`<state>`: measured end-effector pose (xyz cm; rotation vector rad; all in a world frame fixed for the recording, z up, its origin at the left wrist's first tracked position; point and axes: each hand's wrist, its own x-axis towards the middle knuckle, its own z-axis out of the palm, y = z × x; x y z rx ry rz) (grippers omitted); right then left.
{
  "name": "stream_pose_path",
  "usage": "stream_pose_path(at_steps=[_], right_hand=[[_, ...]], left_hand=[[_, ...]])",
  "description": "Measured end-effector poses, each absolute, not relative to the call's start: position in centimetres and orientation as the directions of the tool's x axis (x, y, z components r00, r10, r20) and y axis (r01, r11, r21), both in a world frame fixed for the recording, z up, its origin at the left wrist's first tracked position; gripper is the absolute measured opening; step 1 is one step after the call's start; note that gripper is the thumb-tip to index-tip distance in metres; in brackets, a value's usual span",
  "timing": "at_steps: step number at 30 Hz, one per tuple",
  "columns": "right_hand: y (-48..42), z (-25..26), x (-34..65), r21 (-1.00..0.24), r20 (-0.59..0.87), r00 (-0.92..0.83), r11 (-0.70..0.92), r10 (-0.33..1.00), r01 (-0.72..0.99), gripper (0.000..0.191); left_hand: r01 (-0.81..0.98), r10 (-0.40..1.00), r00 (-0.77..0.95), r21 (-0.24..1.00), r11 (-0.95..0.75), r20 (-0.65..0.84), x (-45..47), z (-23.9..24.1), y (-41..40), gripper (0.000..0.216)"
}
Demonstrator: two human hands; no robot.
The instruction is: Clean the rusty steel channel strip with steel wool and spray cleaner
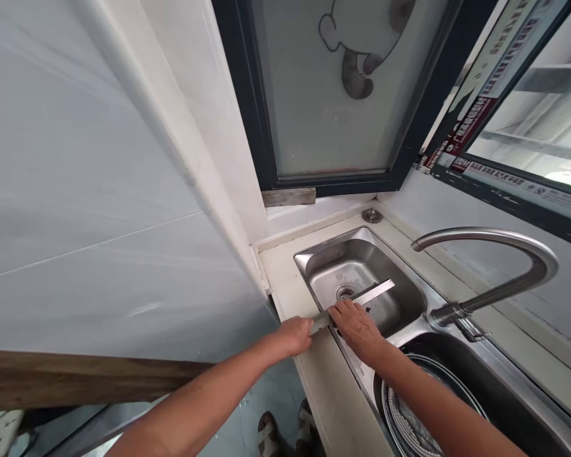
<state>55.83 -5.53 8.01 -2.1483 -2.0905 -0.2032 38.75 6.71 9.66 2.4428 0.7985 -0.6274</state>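
Observation:
A long, flat, silvery metal strip [375, 292] with a squared far end lies slantwise over the left basin of the sink [412, 298]. My left hand [295, 335] is closed around its near end, just above the counter's front edge. Further along, my right hand [354, 327] is closed over the middle of the strip, with the fingers curled over its top. Whether anything else is under the right palm is hidden. Beyond the strip, the drain [345, 292] shows in the basin floor, with small dark bits nearby.
A curved metal faucet [499, 236] rises behind the sink. In the right basin sits a round, pale-rimmed stack [409, 412]. A round metal drain strainer [372, 215] rests on the back corner of the counter [333, 387]. A dark-framed window pane [333, 127] stands above, and a white wall [114, 190] is at left.

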Motion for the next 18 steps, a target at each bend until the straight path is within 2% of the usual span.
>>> stream_pose_path(at_steps=[11,14,16,18], right_hand=[[-5.2,7.8,61.6,0.051,0.065,0.013,-0.016,0.998,0.999,0.024],[-5.2,7.0,63.8,0.015,0.049,0.051,-0.051,0.997,0.999,0.024],[-5.3,6.5,65.0,-0.044,0.053,0.078,-0.076,0.996,0.996,0.024],[-5.6,6.1,65.7,-0.139,0.088,0.079,-0.067,0.993,0.988,0.031]], left_hand=[[0.737,0.563,0.621,0.163,-0.656,-0.545,25.6,8.8,6.0,0.022],[0.798,0.636,0.521,0.058,-0.600,-0.569,20.5,8.6,5.7,0.030],[0.825,0.700,0.478,-0.002,-0.565,-0.530,17.4,8.2,5.9,0.037],[0.822,0.718,0.506,0.017,-0.569,-0.478,15.1,7.9,6.4,0.039]])
